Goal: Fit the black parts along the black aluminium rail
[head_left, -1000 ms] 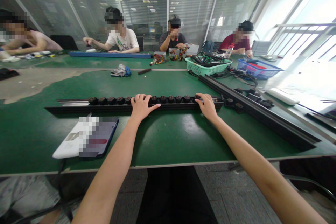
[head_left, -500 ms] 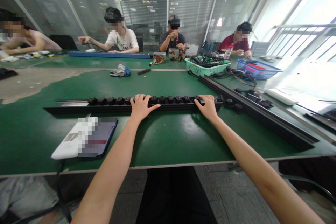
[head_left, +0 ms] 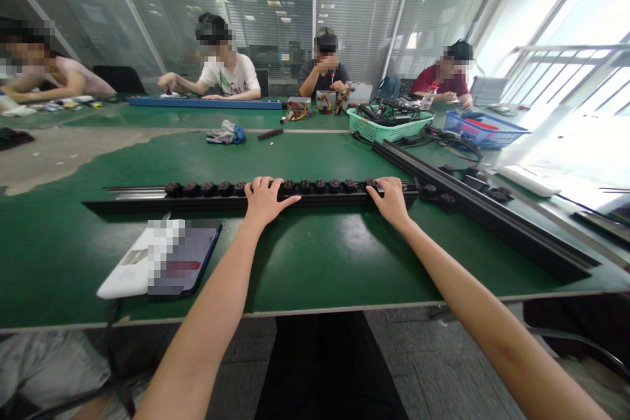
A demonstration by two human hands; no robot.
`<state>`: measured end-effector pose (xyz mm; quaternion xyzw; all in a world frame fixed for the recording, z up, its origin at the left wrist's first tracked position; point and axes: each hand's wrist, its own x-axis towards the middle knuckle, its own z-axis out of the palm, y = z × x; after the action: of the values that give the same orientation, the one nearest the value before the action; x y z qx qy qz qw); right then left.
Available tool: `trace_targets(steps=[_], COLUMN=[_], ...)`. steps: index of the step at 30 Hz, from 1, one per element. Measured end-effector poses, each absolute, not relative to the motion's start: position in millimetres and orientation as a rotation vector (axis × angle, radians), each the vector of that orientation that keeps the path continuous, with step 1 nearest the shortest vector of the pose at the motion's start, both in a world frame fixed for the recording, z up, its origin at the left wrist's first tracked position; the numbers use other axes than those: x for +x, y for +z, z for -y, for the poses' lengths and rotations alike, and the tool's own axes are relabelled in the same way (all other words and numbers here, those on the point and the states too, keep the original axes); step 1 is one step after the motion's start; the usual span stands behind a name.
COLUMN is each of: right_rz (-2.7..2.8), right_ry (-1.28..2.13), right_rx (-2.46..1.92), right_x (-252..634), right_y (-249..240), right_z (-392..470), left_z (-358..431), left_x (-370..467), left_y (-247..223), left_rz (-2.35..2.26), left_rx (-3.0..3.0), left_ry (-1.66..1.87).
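The black rail [head_left: 207, 205], lined with round black pieces [head_left: 190, 189], is laid on the table [head_left: 319, 269]. It is touched near its middle by the left hand [head_left: 264, 201] and near its right end by the right hand [head_left: 392, 200]; whether either grip is clamped cannot be told.

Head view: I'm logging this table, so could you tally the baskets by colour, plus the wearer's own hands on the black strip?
Green basket: 1
Blue basket: 1
Own hands on the black strip, left hand and right hand: 2
Total: 4
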<state>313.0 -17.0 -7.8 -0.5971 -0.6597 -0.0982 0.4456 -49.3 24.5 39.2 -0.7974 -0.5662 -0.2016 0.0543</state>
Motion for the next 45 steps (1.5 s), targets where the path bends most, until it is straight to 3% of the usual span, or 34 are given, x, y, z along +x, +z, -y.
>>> trace_targets(steps=[45], right_rz=[1.570], right_ry=[-0.200], right_rx=[-1.500], right_x=[328], right_y=[-6], right_z=[18], left_z=[-22], left_x=[-49], left_y=[42], left_rz=[1.730], left_rx=[-2.423], left_ry=[-0.605])
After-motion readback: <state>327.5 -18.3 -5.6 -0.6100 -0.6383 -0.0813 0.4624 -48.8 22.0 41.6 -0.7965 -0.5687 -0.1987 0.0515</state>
